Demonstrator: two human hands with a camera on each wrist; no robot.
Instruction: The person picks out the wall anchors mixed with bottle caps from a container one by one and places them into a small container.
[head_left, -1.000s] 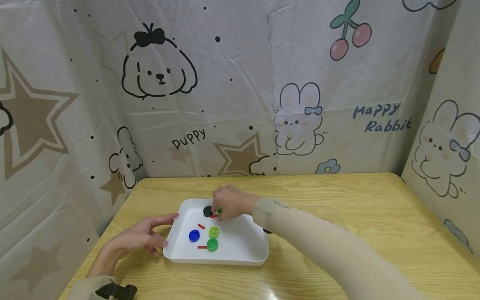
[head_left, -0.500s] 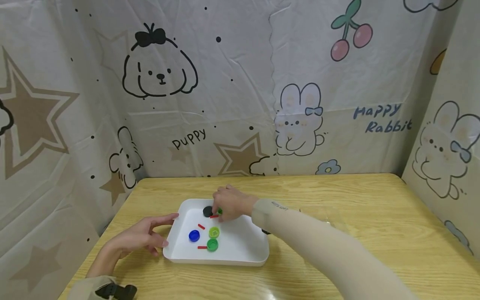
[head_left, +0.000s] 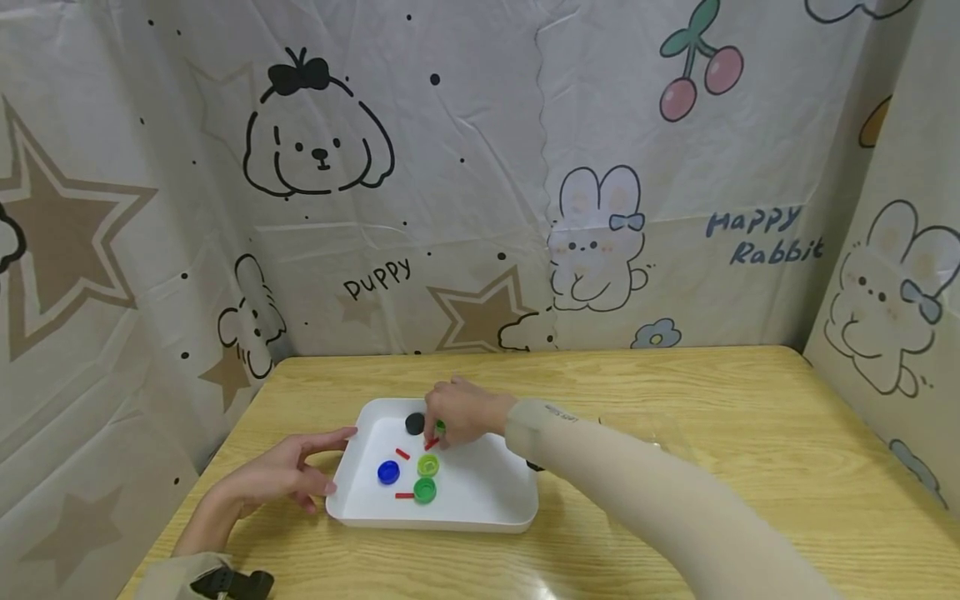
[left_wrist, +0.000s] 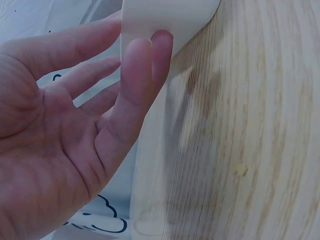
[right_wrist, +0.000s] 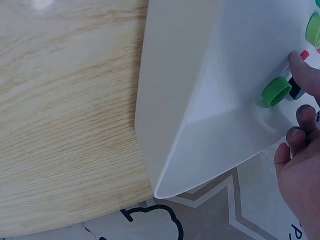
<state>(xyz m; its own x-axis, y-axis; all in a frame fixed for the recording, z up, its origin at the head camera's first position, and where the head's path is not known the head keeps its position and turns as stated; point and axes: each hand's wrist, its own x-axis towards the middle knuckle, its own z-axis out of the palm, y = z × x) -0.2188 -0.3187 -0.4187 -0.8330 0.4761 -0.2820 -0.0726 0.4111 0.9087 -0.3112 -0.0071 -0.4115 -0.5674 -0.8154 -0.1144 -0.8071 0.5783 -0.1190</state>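
A white tray [head_left: 480,500] sits on the table. My left hand [head_left: 281,468] touches its left side with outstretched fingers, and fingertips also rest at the tray wall [left_wrist: 160,20] in the left wrist view. Over the tray's back part, my right hand [head_left: 467,410] pinches a short red stick [head_left: 431,444] at the thumb tip. Beside those fingers are a black round cap [head_left: 415,423] and a green cap [right_wrist: 276,91], the latter partly covered in the head view. Farther forward in the tray lie a blue cap [head_left: 388,472], a yellow-green cap [head_left: 428,465] and another green cap [head_left: 425,490].
Two more red sticks lie in the tray, one slanted stick [head_left: 402,454] behind the blue cap and one flat stick [head_left: 404,496] against the front green cap. A clear plastic sheet or bag [head_left: 652,429] is on the wooden table [head_left: 750,400]. A printed curtain [head_left: 465,183] stands behind.
The red stick at my right hand has turned from nearly level to slanted and come slightly forward with the fingers. My left hand and the other caps have stayed put.
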